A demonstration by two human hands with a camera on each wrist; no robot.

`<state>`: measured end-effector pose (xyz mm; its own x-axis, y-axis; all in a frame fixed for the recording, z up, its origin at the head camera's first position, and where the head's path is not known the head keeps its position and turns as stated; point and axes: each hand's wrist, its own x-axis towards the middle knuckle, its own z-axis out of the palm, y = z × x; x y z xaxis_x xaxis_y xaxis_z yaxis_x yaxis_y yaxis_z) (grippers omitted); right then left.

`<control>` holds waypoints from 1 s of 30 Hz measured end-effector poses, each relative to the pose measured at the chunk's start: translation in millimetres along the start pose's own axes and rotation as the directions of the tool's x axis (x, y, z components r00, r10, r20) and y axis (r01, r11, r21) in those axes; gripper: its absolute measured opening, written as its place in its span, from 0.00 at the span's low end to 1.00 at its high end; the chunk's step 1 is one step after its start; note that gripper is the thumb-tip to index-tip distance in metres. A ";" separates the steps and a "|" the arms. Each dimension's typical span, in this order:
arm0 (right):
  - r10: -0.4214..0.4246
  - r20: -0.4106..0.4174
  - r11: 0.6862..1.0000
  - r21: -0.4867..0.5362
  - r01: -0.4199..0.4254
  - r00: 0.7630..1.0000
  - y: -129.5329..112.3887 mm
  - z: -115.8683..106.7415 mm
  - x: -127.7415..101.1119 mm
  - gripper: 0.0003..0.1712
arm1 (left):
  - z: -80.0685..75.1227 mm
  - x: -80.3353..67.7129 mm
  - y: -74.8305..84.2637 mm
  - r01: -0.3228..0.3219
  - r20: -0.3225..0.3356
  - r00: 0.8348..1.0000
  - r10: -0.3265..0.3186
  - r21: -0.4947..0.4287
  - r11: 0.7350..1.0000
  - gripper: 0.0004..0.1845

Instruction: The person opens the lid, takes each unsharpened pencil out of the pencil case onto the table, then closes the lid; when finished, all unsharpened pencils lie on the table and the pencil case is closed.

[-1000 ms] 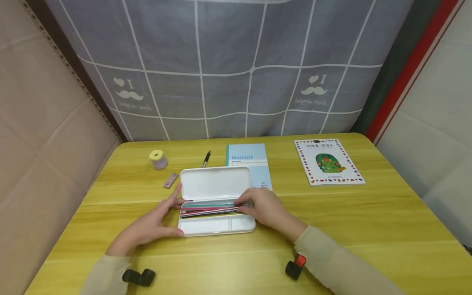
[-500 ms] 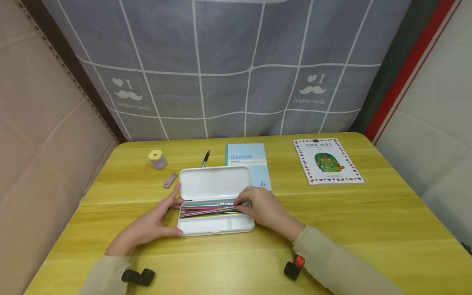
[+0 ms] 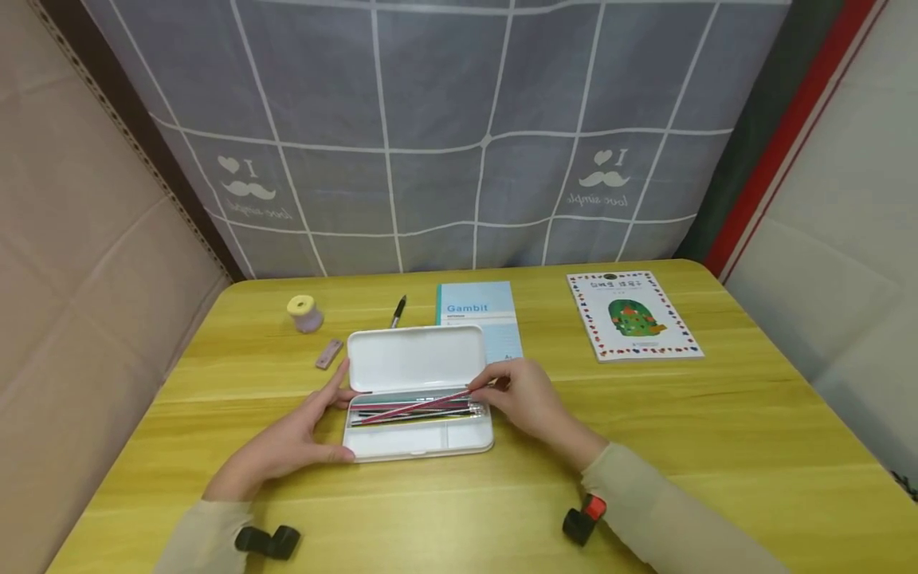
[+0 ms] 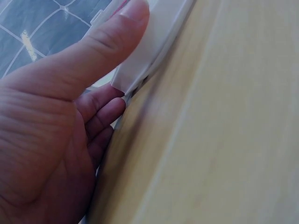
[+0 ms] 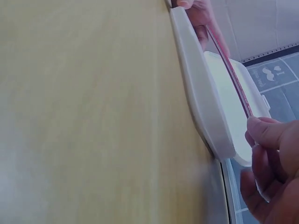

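Observation:
My left hand [image 3: 297, 437] holds the left end of an open white pencil case [image 3: 402, 438], its thumb at the front corner and its fingers at the back by the hinge. Between thumb and fingertips, my right hand [image 3: 529, 402] pinches the end of a pink pencil [image 3: 433, 402]. That pencil slants up to the right over the case, its far end low near the case's left side. Several other pencils lie in the long compartment beneath it; the small front compartments hold nothing visible. In the right wrist view the pinched pencil [image 5: 233, 77] runs towards the left hand.
Behind the raised lid [image 3: 416, 359] lie a black pen [image 3: 398, 311] and a blue notebook [image 3: 476, 303], both partly hidden. A pinkish eraser-like block [image 3: 328, 354] and a yellow-topped round container [image 3: 305, 312] stand left. A picture book [image 3: 634, 317] lies at the right.
My right hand has moved slightly right and lifted the end of the pink pencil, which now slants above the others. The left hand keeps its place on the case.

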<state>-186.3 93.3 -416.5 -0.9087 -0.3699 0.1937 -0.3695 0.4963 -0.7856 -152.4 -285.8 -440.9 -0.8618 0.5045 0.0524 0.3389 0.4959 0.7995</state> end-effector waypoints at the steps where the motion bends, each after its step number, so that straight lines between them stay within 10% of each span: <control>1: 0.020 -0.007 1.000 0.013 -0.020 1.000 0.3 -2.0 -0.3 0.04 | 0.3 -0.2 -0.6 -0.005 -0.001 1.000 0.005 -0.001 1.000 0.70; 11: 0.161 -0.076 0.984 0.082 -0.155 0.984 11.6 -24.4 -6.9 0.04 | 1.4 0.2 -2.7 -0.012 -0.006 1.000 0.012 0.017 1.000 0.69; 30: 0.118 -0.114 0.990 0.095 -0.107 0.986 57.6 -74.4 -27.1 0.06 | 0.5 0.2 -2.6 -0.012 -0.006 1.000 0.012 0.026 1.000 0.71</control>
<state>-197.4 190.4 -423.3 -0.9620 -0.2171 0.1654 -0.2498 0.4567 -0.8538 -153.3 -286.6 -443.2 -0.8601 0.5059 0.0660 0.3588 0.5079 0.7831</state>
